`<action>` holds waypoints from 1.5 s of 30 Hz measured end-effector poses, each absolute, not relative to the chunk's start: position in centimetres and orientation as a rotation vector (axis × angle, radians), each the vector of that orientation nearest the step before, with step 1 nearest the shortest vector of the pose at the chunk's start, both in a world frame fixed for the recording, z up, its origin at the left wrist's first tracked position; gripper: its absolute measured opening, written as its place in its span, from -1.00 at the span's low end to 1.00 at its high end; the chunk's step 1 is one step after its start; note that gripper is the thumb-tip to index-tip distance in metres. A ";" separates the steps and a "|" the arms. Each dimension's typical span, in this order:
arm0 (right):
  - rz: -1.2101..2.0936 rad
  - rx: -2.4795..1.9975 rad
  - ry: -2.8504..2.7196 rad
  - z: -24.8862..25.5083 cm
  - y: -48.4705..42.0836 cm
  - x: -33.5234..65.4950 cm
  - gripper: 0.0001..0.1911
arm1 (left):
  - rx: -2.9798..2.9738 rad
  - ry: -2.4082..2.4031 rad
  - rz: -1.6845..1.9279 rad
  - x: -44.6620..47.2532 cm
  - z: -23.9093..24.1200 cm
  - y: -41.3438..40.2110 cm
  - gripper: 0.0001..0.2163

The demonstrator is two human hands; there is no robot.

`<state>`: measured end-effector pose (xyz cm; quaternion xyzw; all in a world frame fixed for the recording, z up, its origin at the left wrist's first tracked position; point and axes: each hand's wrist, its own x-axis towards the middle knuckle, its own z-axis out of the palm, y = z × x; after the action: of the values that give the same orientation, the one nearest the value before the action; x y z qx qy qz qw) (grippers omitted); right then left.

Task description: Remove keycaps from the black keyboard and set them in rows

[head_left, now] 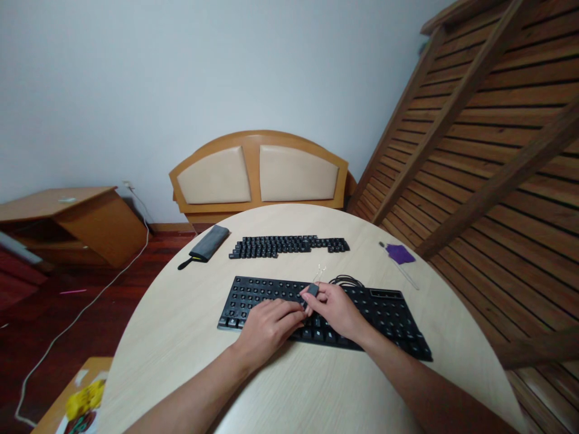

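A round, pale wood-grain table (190, 337) fills the lower middle of the view, set in a room with a plain white wall, a dark red wooden floor, a slatted wooden frame (493, 138) leaning at the right and a tan padded headboard with an orange wooden frame (259, 175) standing just behind the table's far edge. A low orange wooden cabinet (76, 223) sits at the left, with a white cable (90, 304) trailing over the floor beside it. On the table's far side lie a grey fabric pouch with a black strap (207, 244), a row of loose black keycaps laid out in keyboard order (289, 246) and a purple-headed brush with a thin clear handle (400, 256); the pouch is shut, so its contents cannot be told. Nearer lies a black keyboard base stripped of most keycaps (384, 316), its black cord coiled just behind it. The left hand (266, 325) rests on the keyboard's middle with fingers curled loosely down, touching the board. The right hand (337, 310) pinches a small dark grey keycap (312, 290) between thumb and forefinger, just above the keyboard's upper rows.
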<state>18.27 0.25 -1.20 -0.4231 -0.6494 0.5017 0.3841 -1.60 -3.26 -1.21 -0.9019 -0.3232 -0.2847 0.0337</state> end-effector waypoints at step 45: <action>1.321 -1.073 -1.627 -1.3 0.1 18.1 -0.60 | -2.576 -1.589 -0.618 -3.5 -1.8 12.6 -0.86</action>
<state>18.14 0.13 -1.30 -0.4208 -0.6383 0.5181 0.3835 -3.55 12.56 -1.78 -0.8337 -0.5141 -0.2001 0.0263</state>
